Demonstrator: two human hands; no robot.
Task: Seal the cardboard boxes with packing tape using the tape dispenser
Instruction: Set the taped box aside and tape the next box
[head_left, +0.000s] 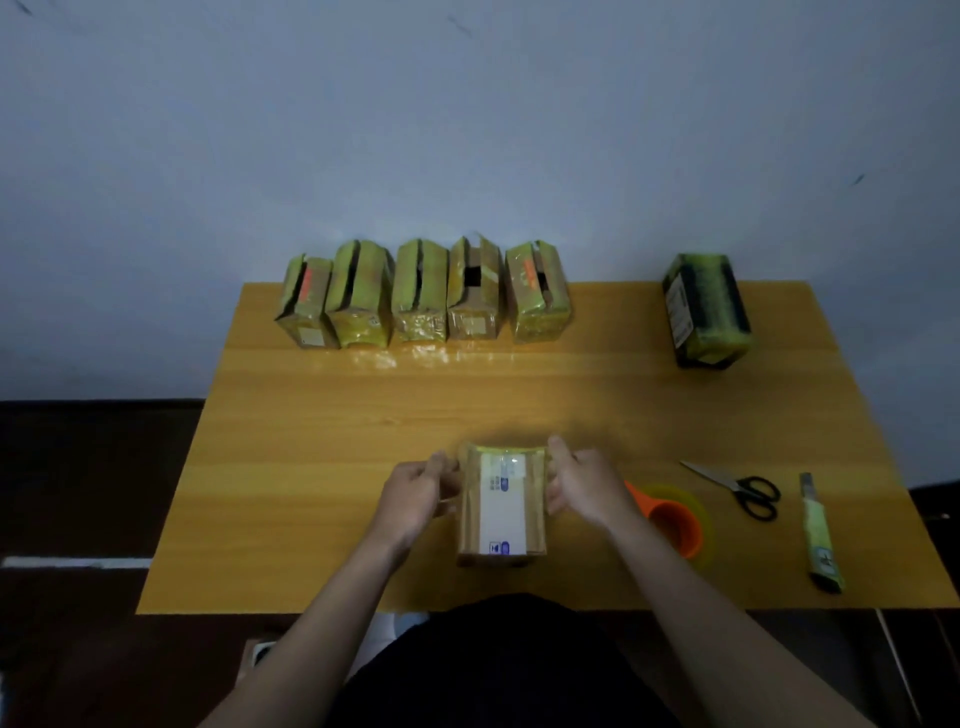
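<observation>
While a small brown cardboard box with a white printed label (502, 506) sat near the front edge of the yellow wooden desk (322, 467), both hands gripped it. The left hand (418, 496) curled its fingers (440, 466) against the box's left side, and the right hand (582, 486) clasped the right side, thumb near the far top corner. Just right of that wrist lay an orange tape dispenser with a roll of clear tape (672, 525). Farther right rested black-handled scissors (740, 491) and a green utility knife (821, 538). Along the far edge stood a row of five yellow-taped cardboard boxes (423, 296), their tops split open, and a darker taped box (706, 312) stood well apart at the right.
</observation>
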